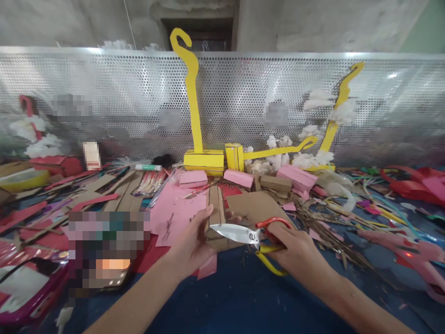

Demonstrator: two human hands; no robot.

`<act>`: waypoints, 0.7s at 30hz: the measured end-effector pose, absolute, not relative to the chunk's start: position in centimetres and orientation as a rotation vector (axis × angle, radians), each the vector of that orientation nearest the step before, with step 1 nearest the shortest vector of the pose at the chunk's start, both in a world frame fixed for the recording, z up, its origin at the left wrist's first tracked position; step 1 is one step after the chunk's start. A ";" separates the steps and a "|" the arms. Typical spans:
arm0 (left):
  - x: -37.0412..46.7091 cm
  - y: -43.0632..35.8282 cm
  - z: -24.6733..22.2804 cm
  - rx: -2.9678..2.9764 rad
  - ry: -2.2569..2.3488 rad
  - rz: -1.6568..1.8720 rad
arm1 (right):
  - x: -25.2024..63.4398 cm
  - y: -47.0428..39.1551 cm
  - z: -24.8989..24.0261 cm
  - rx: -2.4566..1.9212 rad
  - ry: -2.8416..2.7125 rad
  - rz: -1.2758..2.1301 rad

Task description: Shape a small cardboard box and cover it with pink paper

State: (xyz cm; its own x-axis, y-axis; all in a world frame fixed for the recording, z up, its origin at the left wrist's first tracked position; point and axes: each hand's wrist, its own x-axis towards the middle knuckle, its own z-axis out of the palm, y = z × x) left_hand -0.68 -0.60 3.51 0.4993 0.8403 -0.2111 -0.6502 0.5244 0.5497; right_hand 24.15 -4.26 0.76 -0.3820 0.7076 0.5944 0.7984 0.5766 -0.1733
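Observation:
My left hand grips a small brown cardboard box, thumb on its near side and fingertips showing past the right edge. In my right hand is a pair of scissors with one red and one yellow handle loop. Their blades look closed together and point left, across the front of the box; whether they touch it I cannot tell. A brown cardboard sheet lies just behind the scissors. Left of the box is a pink paper sheet over red paper.
Yellow hook-shaped paper pieces on box bases stand along a perforated metal panel. Pink boxes sit before them. Dry twigs and a pink glue gun lie right; cardboard strips and a purple case left.

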 end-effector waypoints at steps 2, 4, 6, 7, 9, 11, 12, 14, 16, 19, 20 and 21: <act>-0.7 -0.6 3.4 0.441 0.482 0.938 | 24.3 -4.1 0.7 -1.191 -2.171 -0.181; -0.6 -0.5 3.3 0.441 0.478 0.938 | 24.3 -4.0 0.8 -1.213 -2.146 -0.189; -0.6 -0.5 3.3 0.432 0.499 0.950 | 24.3 -4.0 1.1 -1.262 -2.116 -0.201; -0.6 -0.4 3.4 0.429 0.515 0.956 | 24.4 -4.0 1.3 -1.286 -2.106 -0.210; -0.6 -0.4 3.4 0.434 0.550 0.968 | 24.4 -4.0 1.7 -1.314 -2.102 -0.241; -0.7 -0.3 3.3 0.447 0.573 0.973 | 24.5 -3.9 2.0 -1.311 -2.125 -0.269; -0.7 -0.2 3.2 0.450 0.577 0.975 | 24.5 -3.9 2.0 -1.304 -2.139 -0.283; -0.8 -0.2 3.0 0.452 0.574 0.971 | 24.5 -3.9 2.1 -1.293 -2.173 -0.307; -0.8 -0.1 2.8 0.462 0.564 0.964 | 24.6 -3.9 2.0 -1.271 -2.204 -0.332; -0.8 -0.2 2.7 0.481 0.578 0.946 | 24.6 -3.9 1.8 -1.230 -2.219 -0.362; -0.8 -0.2 2.7 0.479 0.593 0.945 | 24.6 -3.9 1.8 -1.217 -2.218 -0.366; -0.7 -0.2 2.8 0.477 0.611 0.947 | 24.6 -3.9 1.7 -1.208 -2.219 -0.363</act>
